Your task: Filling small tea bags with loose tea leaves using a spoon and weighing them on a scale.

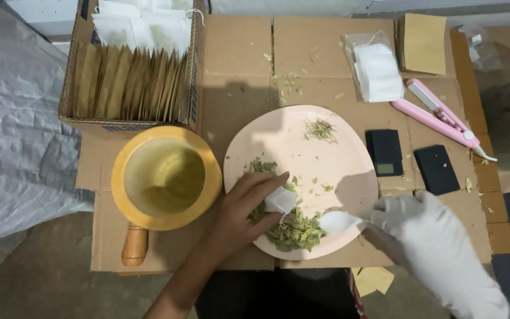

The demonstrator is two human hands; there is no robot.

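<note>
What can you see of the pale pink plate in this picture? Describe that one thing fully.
The pale pink plate is round, shallow and matt, perhaps plastic. It lies flat on brown cardboard, beside a yellow bowl. Dried green leaves are heaped near its front edge, with a few scraps scattered farther back. The bare left hand holds a small white bag over it; the gloved right hand brings a white spoon.

One head-worn camera looks almost straight down, from close above, onto a flattened cardboard sheet (237, 77) on the floor (the wearer's forearms enter from the bottom edge), with a pink plate (326, 153) roughly centred.
</note>
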